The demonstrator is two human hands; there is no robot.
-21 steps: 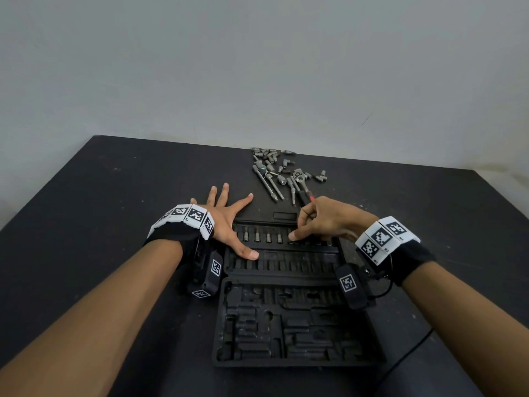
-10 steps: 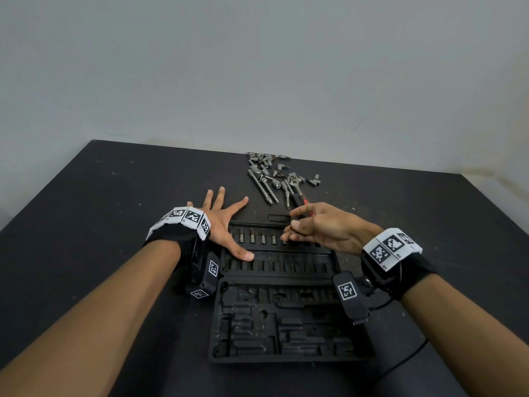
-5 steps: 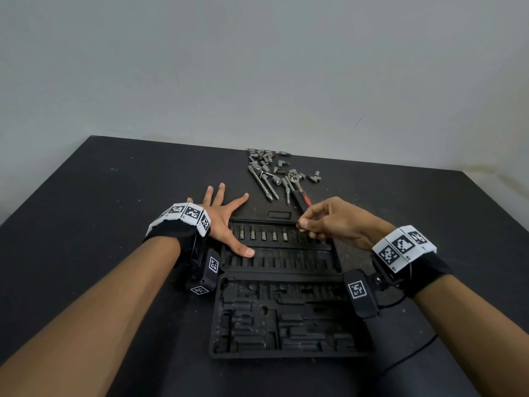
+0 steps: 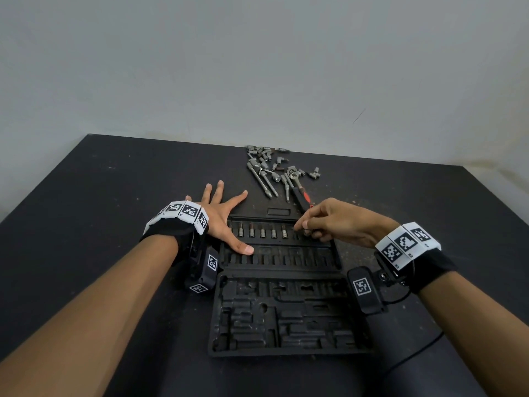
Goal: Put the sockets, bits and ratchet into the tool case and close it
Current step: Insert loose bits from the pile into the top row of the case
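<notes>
Right hand (image 4: 337, 222) has dropped back from the pile to the tool case (image 4: 286, 310) top row, fingers pinched, contents unclear. Left hand (image 4: 221, 217) splayed, bracing case. Five bits (image 4: 262, 232) seated; loose sockets (image 4: 264, 156) and ratchet (image 4: 296, 179) remain on the table (image 4: 114, 181); case open.

1. No words, brand names or numbers are legible anywhere.
2. The white band on the left wrist (image 4: 183, 212) bears square black-and-white coded marker patterns, not readable text; tiny characters beneath them are too small to make out.
3. The white band on the right wrist (image 4: 406, 244) bears the same kind of marker squares, with tiny unreadable marks at their corners.
4. The black modules hanging below each wrist carry one or two such marker squares.
5. The tool case (image 4: 286, 319) shows no legible lettering.
</notes>
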